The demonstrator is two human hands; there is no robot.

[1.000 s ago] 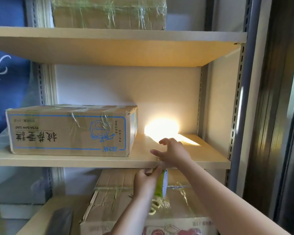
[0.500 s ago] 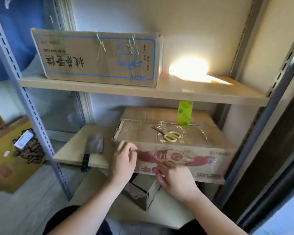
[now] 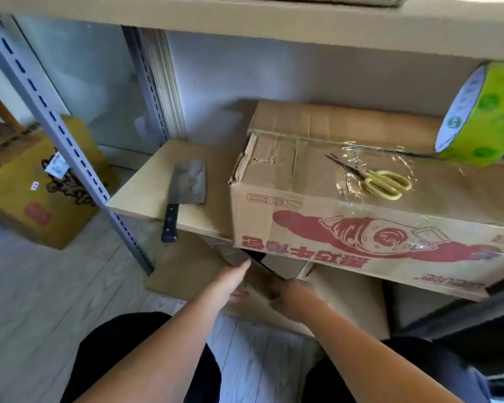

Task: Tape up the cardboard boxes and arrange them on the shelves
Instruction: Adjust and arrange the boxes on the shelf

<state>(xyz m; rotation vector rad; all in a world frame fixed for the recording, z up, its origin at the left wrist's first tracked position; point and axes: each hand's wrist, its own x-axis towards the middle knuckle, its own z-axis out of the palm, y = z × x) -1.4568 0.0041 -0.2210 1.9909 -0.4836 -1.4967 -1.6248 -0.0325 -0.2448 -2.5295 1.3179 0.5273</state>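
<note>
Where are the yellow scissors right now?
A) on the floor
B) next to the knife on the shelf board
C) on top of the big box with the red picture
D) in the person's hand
C: the yellow scissors lie on the taped top of the big cardboard box, near the green tape roll, while the knife lies apart on the shelf board.

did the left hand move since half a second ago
Yes. The left hand has dropped from the printed front of the red-printed box to below its bottom edge, reaching toward the lower box.
</note>
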